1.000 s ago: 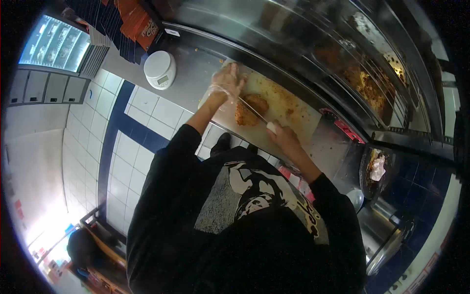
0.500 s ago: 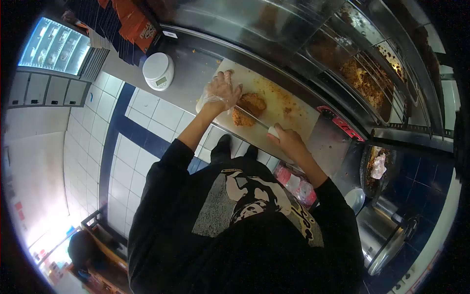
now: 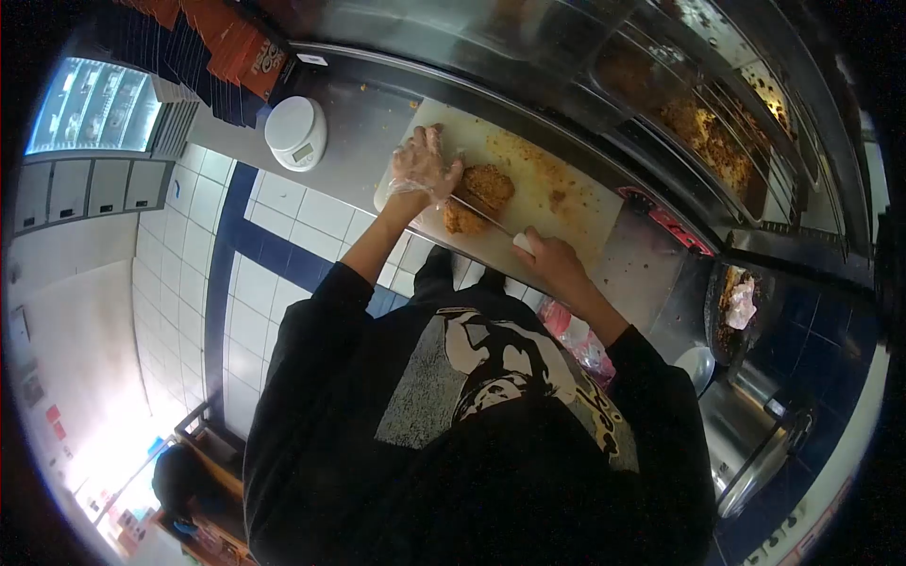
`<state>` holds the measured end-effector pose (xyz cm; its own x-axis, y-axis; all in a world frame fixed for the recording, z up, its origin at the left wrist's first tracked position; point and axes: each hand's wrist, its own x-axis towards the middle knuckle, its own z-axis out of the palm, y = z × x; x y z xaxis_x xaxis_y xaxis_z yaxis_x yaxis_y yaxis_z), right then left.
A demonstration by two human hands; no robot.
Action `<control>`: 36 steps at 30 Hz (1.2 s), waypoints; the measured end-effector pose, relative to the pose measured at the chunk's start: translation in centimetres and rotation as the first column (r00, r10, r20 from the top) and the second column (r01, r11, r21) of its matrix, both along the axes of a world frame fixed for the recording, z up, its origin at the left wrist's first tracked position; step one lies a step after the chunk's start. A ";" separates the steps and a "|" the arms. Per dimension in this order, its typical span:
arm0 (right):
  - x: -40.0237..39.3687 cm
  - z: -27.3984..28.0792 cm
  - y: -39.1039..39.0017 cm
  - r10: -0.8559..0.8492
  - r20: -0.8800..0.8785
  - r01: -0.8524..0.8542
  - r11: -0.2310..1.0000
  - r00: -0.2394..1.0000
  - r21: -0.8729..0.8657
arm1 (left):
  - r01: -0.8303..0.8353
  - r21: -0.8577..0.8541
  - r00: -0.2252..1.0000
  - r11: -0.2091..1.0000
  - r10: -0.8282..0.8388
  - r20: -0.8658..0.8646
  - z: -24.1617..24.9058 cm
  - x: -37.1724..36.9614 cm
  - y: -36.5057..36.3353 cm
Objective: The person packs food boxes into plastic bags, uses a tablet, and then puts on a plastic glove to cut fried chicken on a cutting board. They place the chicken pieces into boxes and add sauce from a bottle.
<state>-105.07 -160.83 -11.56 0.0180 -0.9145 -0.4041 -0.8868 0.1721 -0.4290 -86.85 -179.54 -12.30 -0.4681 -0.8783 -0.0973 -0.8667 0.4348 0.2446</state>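
Breaded fried chicken [image 3: 488, 185] lies on a pale cutting board [image 3: 596, 209], with crumbs and orange stains around it. My left hand [image 3: 422, 168], in a clear plastic glove, rests beside the chicken with its fingers stretched out and spread. A kitchen knife [image 3: 522, 242] has its white handle in my right hand [image 3: 555, 260], whose fingers are wrapped round it. The thin blade runs across the chicken toward my left hand, with chicken on both sides of it. How deep the edge sits is not visible.
A white kitchen scale [image 3: 291, 132] stands left of the board on the steel counter [image 3: 354, 123]. Folded orange boxes [image 3: 247, 58] are stacked behind it. A glass-fronted food warmer [image 3: 694, 123] borders the counter's far side. At right are a pan [image 3: 725, 316] and a steel pot [image 3: 746, 443].
The view has shifted slightly. My right hand and the knife have moved a little toward the chicken; my left hand stays beside it on the board.
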 end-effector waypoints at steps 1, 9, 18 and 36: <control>-0.3 0.4 -0.1 -0.006 -0.003 0.006 1.000 1.000 -0.010 | 0.005 -0.041 1.000 0.999 -0.006 -0.029 0.0 0.0 -0.1; 0.8 4.8 0.8 0.037 0.045 -0.033 0.996 0.998 -0.078 | -0.026 -0.055 0.999 0.998 0.024 -0.037 5.3 1.6 1.4; 1.6 1.1 1.2 0.007 -0.079 -0.010 0.999 0.997 -0.032 | -0.012 -0.018 1.000 1.000 0.012 -0.005 1.0 1.5 1.1; 0.2 3.6 0.1 -0.086 0.239 0.100 0.994 0.967 -0.047 | -0.031 -0.265 0.816 0.964 -0.129 -0.564 7.1 2.7 1.6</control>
<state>-104.90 -160.78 -8.01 0.0202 -0.9385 -0.3448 -0.7401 0.2178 -0.6363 -84.15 -177.92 -5.16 -0.4106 -0.8090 0.4207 -0.5791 0.5877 0.5650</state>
